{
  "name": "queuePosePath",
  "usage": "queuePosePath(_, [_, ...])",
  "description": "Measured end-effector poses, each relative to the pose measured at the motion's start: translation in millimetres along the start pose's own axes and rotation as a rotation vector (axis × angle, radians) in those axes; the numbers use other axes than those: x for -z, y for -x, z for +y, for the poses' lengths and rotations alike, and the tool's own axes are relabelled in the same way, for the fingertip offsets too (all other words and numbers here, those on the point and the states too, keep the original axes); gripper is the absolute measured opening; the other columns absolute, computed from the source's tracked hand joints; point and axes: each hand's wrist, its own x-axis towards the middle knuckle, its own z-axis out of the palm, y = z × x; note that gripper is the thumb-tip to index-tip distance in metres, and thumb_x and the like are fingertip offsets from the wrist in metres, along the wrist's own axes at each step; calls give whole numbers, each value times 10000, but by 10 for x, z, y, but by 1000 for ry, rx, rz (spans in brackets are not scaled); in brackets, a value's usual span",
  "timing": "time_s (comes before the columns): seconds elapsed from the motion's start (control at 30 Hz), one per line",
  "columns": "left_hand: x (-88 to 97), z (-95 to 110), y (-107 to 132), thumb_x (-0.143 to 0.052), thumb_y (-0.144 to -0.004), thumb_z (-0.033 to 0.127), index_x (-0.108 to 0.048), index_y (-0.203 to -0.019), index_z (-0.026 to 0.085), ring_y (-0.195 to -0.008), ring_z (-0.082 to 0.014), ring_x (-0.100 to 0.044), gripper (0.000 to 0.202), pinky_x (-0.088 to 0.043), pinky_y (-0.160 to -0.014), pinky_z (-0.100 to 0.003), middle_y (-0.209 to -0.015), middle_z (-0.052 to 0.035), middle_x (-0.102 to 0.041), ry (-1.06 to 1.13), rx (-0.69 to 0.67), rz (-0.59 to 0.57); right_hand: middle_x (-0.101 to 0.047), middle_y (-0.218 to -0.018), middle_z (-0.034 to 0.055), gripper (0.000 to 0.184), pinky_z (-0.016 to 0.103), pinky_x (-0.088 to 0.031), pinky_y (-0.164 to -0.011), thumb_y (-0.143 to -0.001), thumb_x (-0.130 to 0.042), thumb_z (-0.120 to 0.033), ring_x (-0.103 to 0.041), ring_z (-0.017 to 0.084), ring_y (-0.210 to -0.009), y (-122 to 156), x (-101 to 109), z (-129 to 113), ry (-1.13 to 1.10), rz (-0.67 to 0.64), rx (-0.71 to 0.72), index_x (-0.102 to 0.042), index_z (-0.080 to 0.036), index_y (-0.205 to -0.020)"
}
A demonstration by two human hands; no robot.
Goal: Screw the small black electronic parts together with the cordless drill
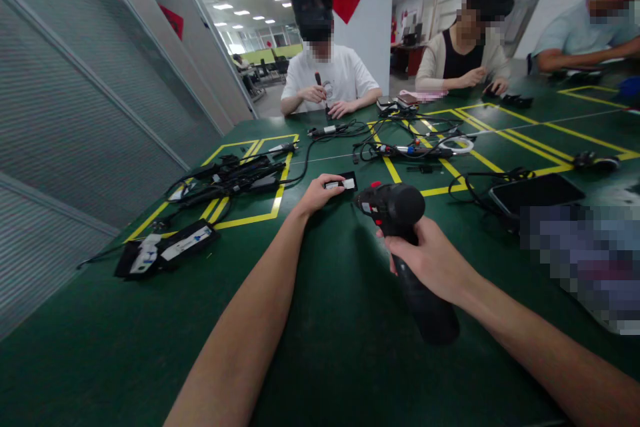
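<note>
My right hand (425, 253) is wrapped around the grip of a black cordless drill (406, 203) with red accents. Its nose points left and away from me, above the green table. A small black rectangular part (351, 180) with white on top lies flat just left of the drill's nose. My left hand (319, 193) is closed on the near left side of that part, thumb and fingertips on it. The drill's tip stays a little apart from the part. My right fingers are partly hidden behind the grip.
Black cables and adapters (240, 177) are heaped at the left inside yellow tape, with black pieces (187, 242) nearer me. More cables (415, 150) lie ahead. A phone-like black slab (537, 193) rests at the right. Three people sit across the table (320, 320); one holds a screwdriver (319, 80).
</note>
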Motion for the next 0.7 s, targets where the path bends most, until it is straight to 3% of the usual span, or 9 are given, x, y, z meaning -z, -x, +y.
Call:
queuePosePath(0.07, [-9,-13,1,-643,-747,439,-656,-1113,237,-1122,-223,-553,418,-396,-1043,-384,-1204,-51,-600,-6,-24,-1,-636,-744,33,315,298,-466,-584,-850,-511,-262,-612,181,-649,77,-31,-40,141,-14,46,-560,-180,-1150])
queuePosePath(0.13, [-22,-19,15,-662,-744,437,-634,-1149,232,-1200,-231,-512,455,-373,-1073,-392,-1270,-69,-556,-21,-66,22,-659,-972,78,523,342,-481,-705,-825,-543,-254,-630,213,-813,141,-99,-35,312,10,116,-453,-211,-1339])
queuePosePath(0.2, [-36,-16,49,-710,-709,444,-604,-1195,225,-1309,-256,-417,543,-338,-1108,-411,-1372,-96,-463,-78,-101,89,-624,-1133,123,716,396,-468,-803,-787,-584,-271,-615,263,-953,185,-182,9,482,16,148,-324,-214,-1452])
queuePosePath(0.27, [-43,-1,99,-767,-652,452,-580,-1221,219,-1376,-286,-323,643,-305,-1133,-444,-1446,-119,-368,-189,-136,181,-613,-1146,139,841,430,-463,-818,-755,-615,-288,-612,300,-978,211,-256,70,632,-49,132,-231,-224,-1500])
queuePosePath(0.33, [-39,25,153,-802,-613,442,-568,-1226,225,-1397,-306,-279,691,-280,-1146,-479,-1477,-121,-325,-319,-199,246,-610,-1129,138,886,445,-470,-787,-732,-634,-284,-630,317,-929,228,-311,121,750,-126,110,-209,-257,-1509])
queuePosePath(0.43, [-22,75,211,-792,-641,408,-548,-1239,241,-1393,-309,-286,667,-276,-1145,-516,-1469,-105,-357,-467,-309,242,-596,-1125,143,887,439,-478,-748,-722,-643,-298,-645,320,-872,242,-372,156,825,-172,92,-224,-272,-1503])
queuePosePath(0.7, [-45,149,208,-739,-718,345,-567,-1210,218,-1316,-289,-401,536,-343,-1109,-510,-1367,-105,-490,-576,-408,192,-566,-1148,154,895,420,-480,-747,-716,-661,-379,-632,323,-917,207,-586,146,723,-84,39,-249,-229,-1496])
